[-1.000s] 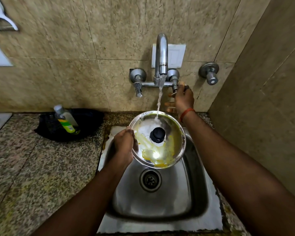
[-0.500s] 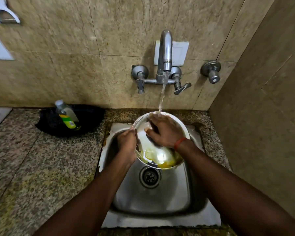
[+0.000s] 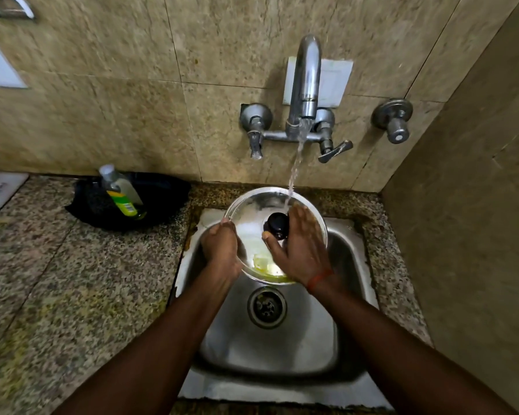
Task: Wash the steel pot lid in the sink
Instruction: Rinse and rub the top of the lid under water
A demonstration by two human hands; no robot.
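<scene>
As water (image 3: 294, 172) hits the lid (image 3: 252, 211), the left hand (image 3: 219, 244) grips its rim. The right hand (image 3: 300, 247) lies flat on it, fingers straight.

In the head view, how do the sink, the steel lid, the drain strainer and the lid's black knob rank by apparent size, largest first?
1. sink
2. steel lid
3. drain strainer
4. black knob
The knob is nearer the camera, so the last pair is less sure.

Right hand (image 3: 300, 250) hides part of the lid (image 3: 250, 212) (right side).
</scene>
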